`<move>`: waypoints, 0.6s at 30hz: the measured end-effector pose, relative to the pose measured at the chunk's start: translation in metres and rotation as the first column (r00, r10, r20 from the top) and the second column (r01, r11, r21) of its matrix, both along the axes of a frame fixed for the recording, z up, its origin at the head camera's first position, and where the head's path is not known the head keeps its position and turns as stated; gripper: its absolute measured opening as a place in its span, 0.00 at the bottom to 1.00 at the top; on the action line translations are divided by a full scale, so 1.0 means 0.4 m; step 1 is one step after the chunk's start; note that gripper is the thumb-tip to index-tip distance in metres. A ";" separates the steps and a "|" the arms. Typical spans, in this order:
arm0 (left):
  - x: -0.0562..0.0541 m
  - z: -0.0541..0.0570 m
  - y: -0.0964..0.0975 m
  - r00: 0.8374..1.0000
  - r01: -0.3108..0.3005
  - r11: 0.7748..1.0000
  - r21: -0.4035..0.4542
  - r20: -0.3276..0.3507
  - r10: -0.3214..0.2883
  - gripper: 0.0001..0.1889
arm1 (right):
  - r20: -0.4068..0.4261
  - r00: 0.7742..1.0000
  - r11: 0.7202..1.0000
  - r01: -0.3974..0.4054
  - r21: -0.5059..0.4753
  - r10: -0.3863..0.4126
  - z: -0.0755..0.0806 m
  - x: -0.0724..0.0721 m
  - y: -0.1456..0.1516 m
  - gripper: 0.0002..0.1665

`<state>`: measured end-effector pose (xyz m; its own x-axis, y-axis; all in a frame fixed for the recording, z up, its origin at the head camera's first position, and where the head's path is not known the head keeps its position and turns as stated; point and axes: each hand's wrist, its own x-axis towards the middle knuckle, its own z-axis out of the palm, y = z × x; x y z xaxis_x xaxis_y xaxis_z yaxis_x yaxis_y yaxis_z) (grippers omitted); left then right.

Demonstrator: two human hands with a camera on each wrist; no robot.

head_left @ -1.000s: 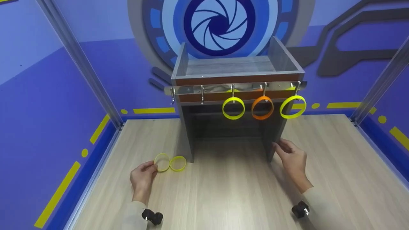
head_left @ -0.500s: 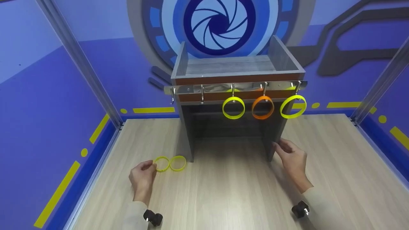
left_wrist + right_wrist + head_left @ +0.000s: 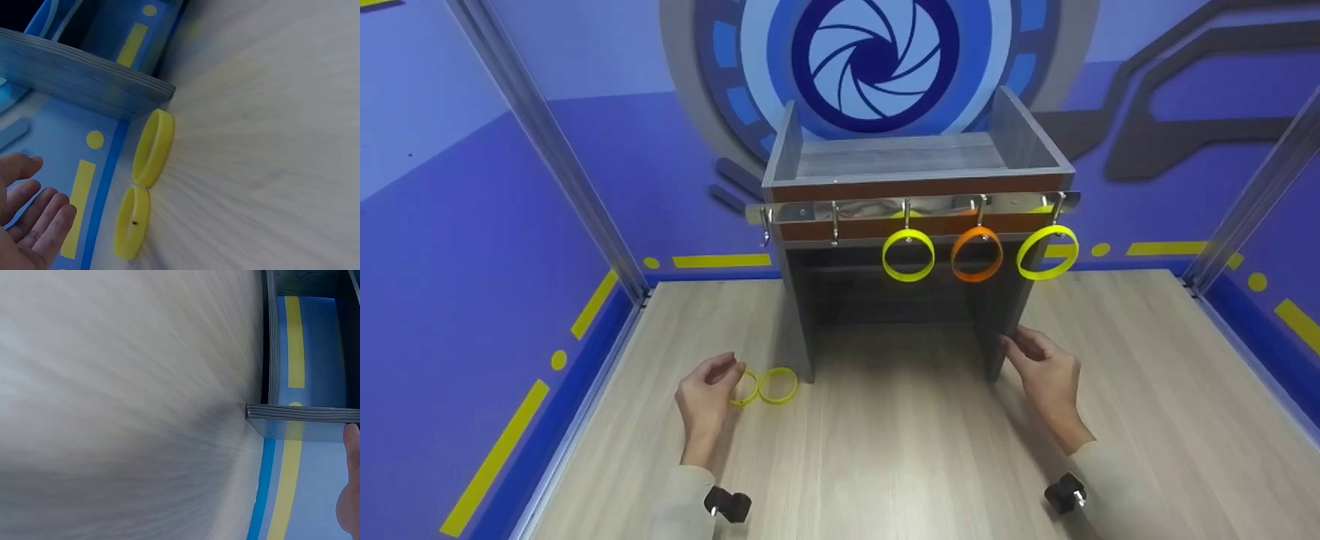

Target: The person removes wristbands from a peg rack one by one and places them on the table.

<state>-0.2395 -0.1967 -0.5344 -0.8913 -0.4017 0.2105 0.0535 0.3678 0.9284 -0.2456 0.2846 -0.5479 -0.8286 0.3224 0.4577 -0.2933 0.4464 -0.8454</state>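
Two yellow rings lie side by side on the table: a left ring [image 3: 748, 400], partly hidden by my left hand [image 3: 706, 397], and a right ring [image 3: 795, 386] nearer the shelf. In the left wrist view, that hand has its fingers loosely extended, apart from both rings. My right hand [image 3: 1048, 375] holds the lower front edge of the grey wooden shelf's right side panel [image 3: 996, 360], the thumb at the edge; its far fingers are hidden. From the shelf's metal hook rail [image 3: 877, 206] hang a yellow ring [image 3: 887, 265], an orange ring [image 3: 955, 264] and another yellow ring [image 3: 1023, 264].
Two hooks at the rail's left end, including the second hook [image 3: 835, 225], carry no ring. The shelf's left side panel [image 3: 802, 330] stands just behind the rings on the table. Blue printed walls [image 3: 585, 187] enclose the wooden tabletop [image 3: 885, 465].
My left hand first held the left ring tilted up, then lowered it flat beside the other. Now it has let go and risen slightly. My right hand has stayed at the panel.
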 end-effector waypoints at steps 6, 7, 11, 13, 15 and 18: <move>0.005 0.046 0.037 0.998 0.048 0.999 0.020 -0.040 -0.047 0.13 | -0.019 1.000 1.000 -0.006 -0.004 0.006 0.001 -0.004 0.001 0.13; 0.004 0.054 0.043 0.997 0.056 0.998 0.024 -0.049 -0.055 0.13 | -0.020 1.000 1.000 -0.006 -0.007 0.006 0.001 -0.004 0.001 0.13; 0.004 0.085 0.067 0.993 0.092 0.995 0.043 -0.080 -0.089 0.13 | -0.011 1.000 1.000 -0.006 -0.014 0.006 0.000 -0.001 0.001 0.12; 0.004 0.099 0.080 0.989 0.113 0.992 0.056 -0.103 -0.106 0.13 | -0.005 1.000 1.000 -0.003 -0.011 0.003 -0.001 0.001 0.001 0.12; 0.005 0.113 0.094 0.984 0.132 0.989 0.069 -0.131 -0.123 0.13 | -0.003 1.000 1.000 -0.004 -0.009 0.004 -0.002 0.001 0.002 0.12; 0.004 0.132 0.114 0.974 0.159 0.983 0.087 -0.174 -0.142 0.12 | -0.008 1.000 1.000 -0.003 -0.004 0.003 -0.002 -0.001 0.003 0.13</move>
<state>-0.2378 -0.1512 -0.4816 -0.8990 -0.2918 0.3266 0.2582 0.2493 0.9334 -0.2459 0.2858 -0.5487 -0.8260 0.3217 0.4628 -0.3010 0.4425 -0.8447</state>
